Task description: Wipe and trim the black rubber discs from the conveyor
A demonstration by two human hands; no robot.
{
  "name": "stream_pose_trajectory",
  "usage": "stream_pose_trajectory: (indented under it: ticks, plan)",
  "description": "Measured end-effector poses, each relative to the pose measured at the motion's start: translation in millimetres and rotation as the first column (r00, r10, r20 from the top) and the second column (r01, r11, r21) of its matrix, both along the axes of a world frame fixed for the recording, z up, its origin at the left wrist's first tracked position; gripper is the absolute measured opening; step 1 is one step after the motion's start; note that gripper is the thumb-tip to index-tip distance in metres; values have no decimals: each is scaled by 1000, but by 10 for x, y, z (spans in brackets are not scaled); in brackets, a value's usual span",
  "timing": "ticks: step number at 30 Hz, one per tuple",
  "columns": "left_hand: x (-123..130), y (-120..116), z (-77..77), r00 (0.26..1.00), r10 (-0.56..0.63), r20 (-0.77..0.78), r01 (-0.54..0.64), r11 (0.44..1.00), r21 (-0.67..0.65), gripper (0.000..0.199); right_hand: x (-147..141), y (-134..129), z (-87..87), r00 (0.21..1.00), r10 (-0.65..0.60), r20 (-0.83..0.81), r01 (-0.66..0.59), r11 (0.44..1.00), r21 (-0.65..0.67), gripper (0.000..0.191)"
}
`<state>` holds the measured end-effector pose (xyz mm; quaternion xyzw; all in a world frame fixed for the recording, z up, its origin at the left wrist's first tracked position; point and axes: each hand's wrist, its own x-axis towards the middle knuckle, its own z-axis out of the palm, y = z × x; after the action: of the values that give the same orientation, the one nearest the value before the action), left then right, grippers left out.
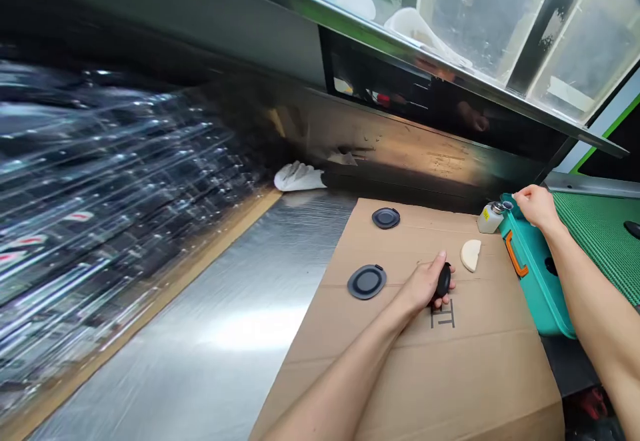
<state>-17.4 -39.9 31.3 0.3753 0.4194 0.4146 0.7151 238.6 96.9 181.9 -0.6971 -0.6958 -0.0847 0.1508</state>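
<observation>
The small black thing (443,280) looks smooth and rounded, but fingers hide much of it, so its shape is hard to tell. The left hand (424,285) holds it over a brown cardboard sheet (450,367). Two dark round discs (367,281) and a cream half-round piece (471,255) lie nearby on the cardboard. The right hand (537,206), partly open, is just beside a small white bottle (491,219) and above a green case (537,281).
</observation>
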Motion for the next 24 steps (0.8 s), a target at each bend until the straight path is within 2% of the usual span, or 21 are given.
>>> stream_pose_trajectory:
  ticks: [3, 7, 14, 24]
  plan:
    - [1, -6, 18, 1000, -3, -8, 3, 1000, 16, 64, -7, 243, -60, 987, 93, 128, -88, 995, -44, 21]
    - [-5, -10, 30, 1000, -3, 7, 3, 1000, 21, 64, -55, 349, -192, 961, 175, 215, -138, 974, -179, 23]
    - [11, 9, -14, 1000, -22, 0, 22, 999, 39, 67, -14, 332, -135, 987, 137, 83, -122, 979, -162, 27]
    - [9, 18, -22, 1000, -29, 2, 29, 999, 34, 66, -80, 341, -127, 975, 158, 156, -130, 975, -178, 25]
